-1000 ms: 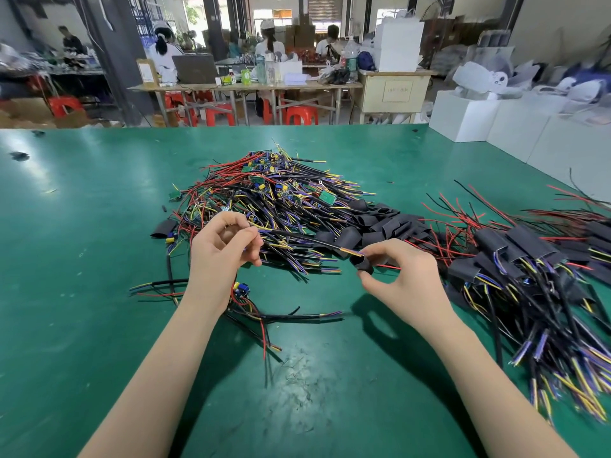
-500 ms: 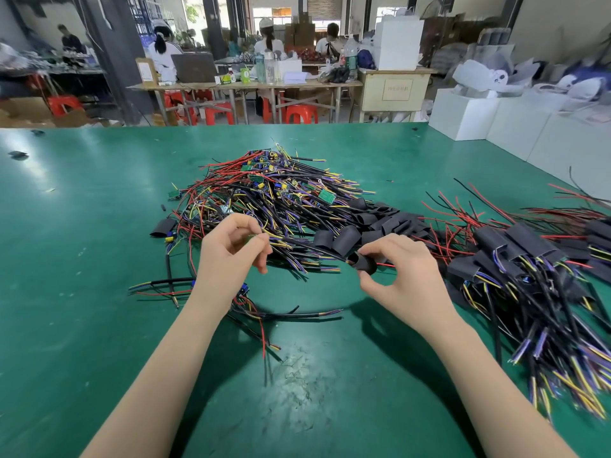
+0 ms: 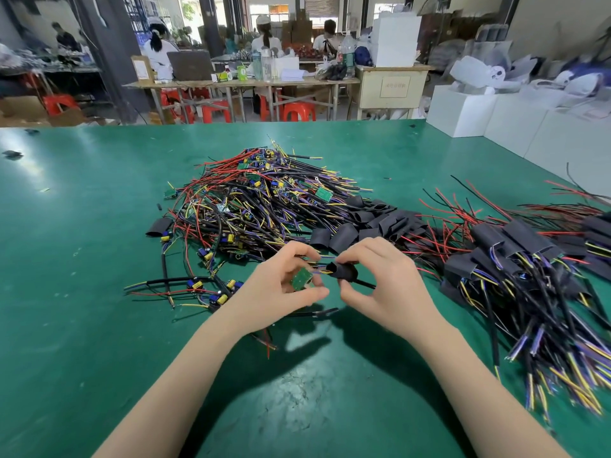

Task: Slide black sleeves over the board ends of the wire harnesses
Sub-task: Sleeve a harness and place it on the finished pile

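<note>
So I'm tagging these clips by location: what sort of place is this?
Likely a small electronics assembly workshop: a green table piled with harnesses and sleeves, with workers at benches behind.

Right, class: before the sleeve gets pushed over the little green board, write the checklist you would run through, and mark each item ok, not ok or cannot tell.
1. Board held: the left hand pinches the green board. Ok.
2. Sleeve held: the right hand grips the black sleeve. Ok.
3. Sleeve already threaded on this harness's wires: wires enter its mouth, a black cable leaves the other end. Ok.
4. Mouth faces the board: ok.
5. Sleeve over the board: not ok, the board is still bare.
6. Mouth wide enough for the board: cannot tell.
</note>
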Motion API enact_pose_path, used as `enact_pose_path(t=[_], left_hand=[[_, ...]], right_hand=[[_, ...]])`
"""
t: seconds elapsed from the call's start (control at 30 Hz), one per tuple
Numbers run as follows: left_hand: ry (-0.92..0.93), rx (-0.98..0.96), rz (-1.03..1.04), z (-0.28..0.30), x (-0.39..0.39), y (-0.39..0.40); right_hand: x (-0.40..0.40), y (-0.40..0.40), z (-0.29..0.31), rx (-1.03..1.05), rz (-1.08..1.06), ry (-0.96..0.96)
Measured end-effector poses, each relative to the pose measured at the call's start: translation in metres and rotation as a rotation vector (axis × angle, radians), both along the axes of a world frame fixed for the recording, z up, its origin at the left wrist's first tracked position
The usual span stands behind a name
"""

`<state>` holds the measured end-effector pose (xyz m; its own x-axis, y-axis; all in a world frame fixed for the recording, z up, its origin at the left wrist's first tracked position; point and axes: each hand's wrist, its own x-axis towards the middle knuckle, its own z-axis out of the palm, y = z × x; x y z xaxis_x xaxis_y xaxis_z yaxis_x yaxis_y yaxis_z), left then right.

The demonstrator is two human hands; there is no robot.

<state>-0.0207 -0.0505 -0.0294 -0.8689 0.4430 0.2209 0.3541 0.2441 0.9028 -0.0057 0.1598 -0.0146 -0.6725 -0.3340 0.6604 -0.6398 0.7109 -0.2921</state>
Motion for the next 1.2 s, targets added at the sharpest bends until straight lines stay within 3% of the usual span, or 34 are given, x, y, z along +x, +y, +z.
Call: enact_pose_path(t=[0.1, 0.27, 0.4, 0.57, 0.83, 1.2], left_hand=[[0.025, -0.064, 0.041, 0.001, -0.003, -0.007], [0.024, 0.038, 0.124, 0.005, -0.006, -0.009], [0.084, 0.043, 0.134, 0.008, -0.004, -0.007], [0.032, 0.075, 0.189, 0.005, -0.005, -0.005], [0.225, -0.026, 0.148, 0.009, -0.003, -0.007], [0.272, -0.016, 0.171, 0.012, -0.003, -0.008]], right_hand=[[-0.001, 0.006, 0.002, -0.073, -0.056, 0.015], [-0.001, 0.011, 0.003, -0.163, -0.067, -0.005], [-0.001, 0.009, 0.000, -0.135, -0.024, -0.050], [-0.003, 0.007, -0.003, -0.131, 0.009, -0.034], [-0.004, 0.005, -0.006, -0.178, 0.054, -0.026], [-0.003, 0.004, -0.005, -0.160, 0.058, -0.044]])
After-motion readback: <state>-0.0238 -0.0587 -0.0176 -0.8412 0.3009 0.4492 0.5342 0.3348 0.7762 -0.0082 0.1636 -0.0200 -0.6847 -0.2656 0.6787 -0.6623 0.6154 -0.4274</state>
